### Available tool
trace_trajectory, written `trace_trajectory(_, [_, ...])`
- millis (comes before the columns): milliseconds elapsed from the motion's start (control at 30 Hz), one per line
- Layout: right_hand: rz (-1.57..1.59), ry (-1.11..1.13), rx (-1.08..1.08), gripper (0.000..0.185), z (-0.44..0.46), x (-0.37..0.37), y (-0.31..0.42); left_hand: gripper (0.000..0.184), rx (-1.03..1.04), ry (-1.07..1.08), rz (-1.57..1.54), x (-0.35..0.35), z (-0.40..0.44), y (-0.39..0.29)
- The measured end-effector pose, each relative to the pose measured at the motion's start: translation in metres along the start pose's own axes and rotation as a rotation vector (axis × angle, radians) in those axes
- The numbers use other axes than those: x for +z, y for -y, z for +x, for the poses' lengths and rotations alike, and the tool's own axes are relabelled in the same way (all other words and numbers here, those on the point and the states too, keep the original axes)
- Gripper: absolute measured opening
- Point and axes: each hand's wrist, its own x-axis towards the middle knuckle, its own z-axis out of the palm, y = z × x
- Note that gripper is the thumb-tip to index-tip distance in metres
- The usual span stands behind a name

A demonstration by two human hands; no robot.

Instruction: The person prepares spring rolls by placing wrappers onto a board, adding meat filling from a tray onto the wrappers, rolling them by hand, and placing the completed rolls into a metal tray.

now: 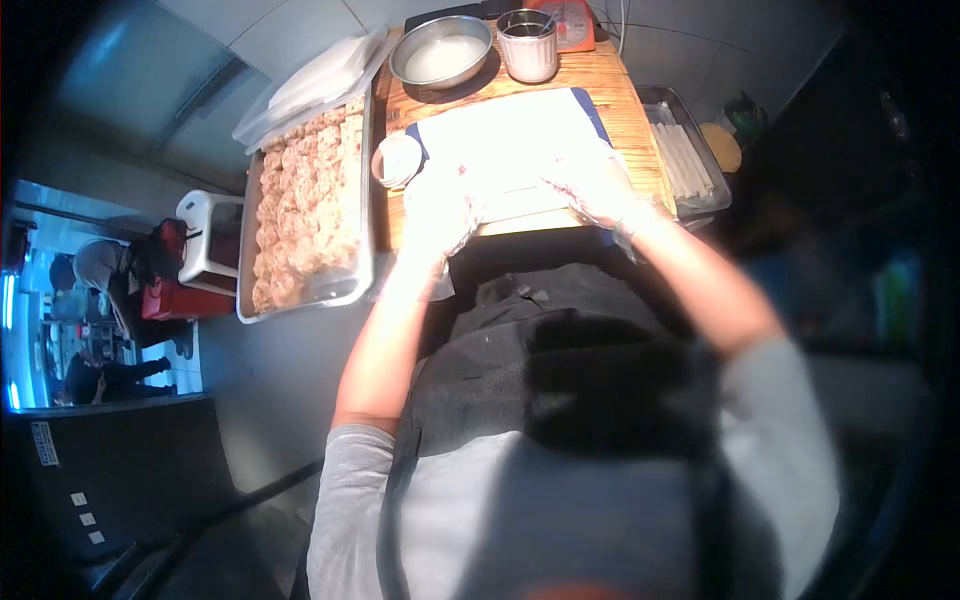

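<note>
My left hand [446, 208], in a clear glove, is over the left part of a white board [505, 130] with blue corners. My right hand [596, 190], gloved too, rests over the board's right side. Glare washes out both hands, so their fingers and anything in them cannot be made out. Something white and flat lies between them, too bright to tell from the board. Left of the board sits a small round cup with a white top [400, 160]. Farther left, a metal tray [364, 250] holds rows of pinkish lumps of food [305, 200].
Behind the board stand a metal bowl [441, 52] of pale liquid, a ribbed jar [528, 55] and an orange scale [573, 22]. White rolls [682, 160] fill a tray at the right. A white stool [208, 235] and people [110, 270] show at far left.
</note>
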Motion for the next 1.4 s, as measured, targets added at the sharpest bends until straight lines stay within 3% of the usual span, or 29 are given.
trace_trajectory(67, [-0.058, 0.127, 0.029, 0.022, 0.009, -0.003, -0.006, 0.015, 0.193, -0.049, 0.054, 0.0, 0.004, -0.002])
trace_trajectory(133, [0.015, 0.138, 0.088, 0.023, 0.015, -0.006, -0.004, 0.014, -0.209, -0.03, -0.645, 0.015, 0.007, -0.005])
trace_trajectory(200, [0.053, 0.077, 0.078, 0.023, 0.015, -0.003, -0.002, 0.016, -0.222, -0.08, -0.629, 0.024, 0.008, 0.0])
trace_trajectory(267, [0.057, -0.052, -0.001, 0.022, 0.009, 0.008, -0.001, 0.019, 0.159, -0.198, 0.099, 0.025, 0.007, 0.015])
trace_trajectory(367, [0.274, 0.161, 0.26, 0.02, 0.016, 0.005, 0.006, 0.018, 0.114, -0.043, 0.244, 0.007, 0.01, 0.012])
trace_trajectory(467, [0.03, 0.204, 0.114, 0.019, 0.024, 0.004, -0.005, 0.016, 0.126, -0.044, 0.461, 0.015, 0.012, 0.032])
trace_trajectory(567, [0.072, 0.375, 0.213, 0.018, 0.042, -0.002, -0.01, 0.02, 0.054, -0.063, 0.259, 0.005, 0.023, 0.012])
trace_trajectory(667, [0.063, 0.38, 0.195, 0.015, 0.046, -0.024, 0.007, 0.027, 0.218, -0.198, 0.269, 0.026, 0.024, 0.017])
trace_trajectory(733, [0.116, -0.012, 0.009, 0.019, 0.036, 0.002, -0.005, 0.028, 0.192, -0.177, 0.281, 0.028, 0.024, 0.025])
trace_trajectory(800, [0.286, -0.11, 0.044, 0.024, 0.031, 0.017, -0.02, 0.033, 0.135, -0.066, 0.308, 0.022, 0.027, 0.024])
trace_trajectory(867, [0.451, 0.057, 0.248, 0.023, 0.035, 0.014, -0.02, 0.043, 0.049, 0.135, 0.353, 0.002, 0.035, 0.014])
trace_trajectory(900, [0.464, 0.128, 0.322, 0.022, 0.039, 0.01, -0.018, 0.044, 0.067, 0.081, 0.334, 0.003, 0.034, 0.012])
trace_trajectory(967, [0.236, 0.216, 0.354, 0.014, 0.053, -0.005, -0.007, 0.047, 0.105, -0.027, 0.298, 0.006, 0.034, 0.007])
trace_trajectory(1067, [0.196, 0.245, 0.357, 0.015, 0.06, -0.003, -0.015, 0.033, 0.131, -0.102, 0.336, 0.028, 0.036, 0.022])
trace_trajectory(1167, [0.125, -0.012, 0.125, 0.03, 0.049, 0.007, -0.024, 0.031, 0.08, -0.258, 0.434, 0.066, 0.046, 0.055])
trace_trajectory(1267, [0.24, 0.015, 0.249, 0.028, 0.051, 0.01, -0.029, 0.028, 0.08, -0.178, 0.352, 0.04, 0.059, 0.033])
trace_trajectory(1367, [-0.145, 0.056, -0.009, 0.026, 0.067, 0.013, -0.042, 0.023, 0.18, -0.214, 0.353, 0.052, 0.072, 0.031])
trace_trajectory(1400, [-0.135, 0.056, 0.026, 0.025, 0.073, 0.014, -0.044, 0.02, 0.136, -0.187, 0.341, 0.056, 0.077, 0.032])
